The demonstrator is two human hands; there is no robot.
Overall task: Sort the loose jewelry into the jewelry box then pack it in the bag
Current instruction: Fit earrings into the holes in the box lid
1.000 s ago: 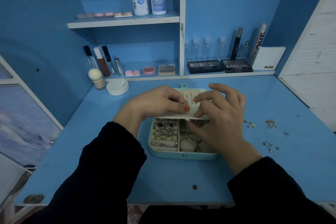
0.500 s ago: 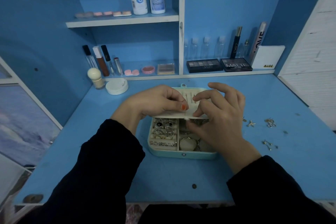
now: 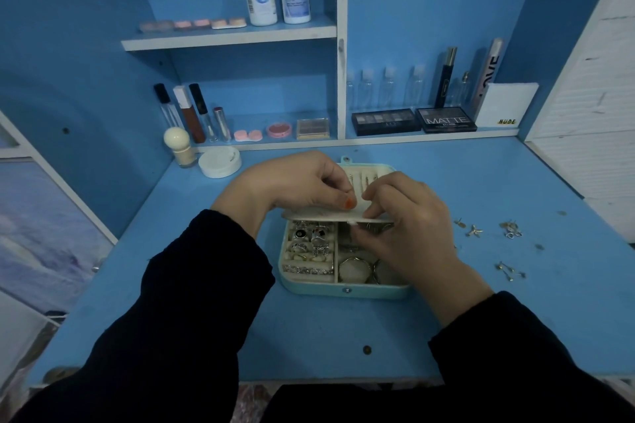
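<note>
Cream panel (image 3: pixel 319 215) is where all the action is, it's the padded earring flap of the jewelry box (image 3: pixel 343 290), lifted up roughly level over the tray. The left hand (image 3: pixel 292 182) pinches it from the top, orange-nailed thumb pressed on its upper face. The right hand (image 3: pixel 409 230) has its fingers curled over the front edge with the thumb tucked underneath, so it's clamped onto that same flap. There's a tiny white bit right under the edge between the fingers. My guess is it's an earring back going on, but honestly it's too small to tell. Going outward, the tray below looks pretty well stocked. The rings (image 3: pixel 311 239) sit packed in the left compartment and the bangles (image 3: pixel 355 268) lie in the near right one, partly under the right wrist. So I'd say the sorting is well past halfway. What's left: a few loose earrings (image 3: pixel 510 229) scattered on the blue desk (image 3: pixel 343 336), well off to the right of the box and clear of both hands, in two or three little clusters. Those need pinning onto the flap, then the box has to be shut and packed. No bag anywhere in view, so that last step hasn't begun as far as I can see.
</note>
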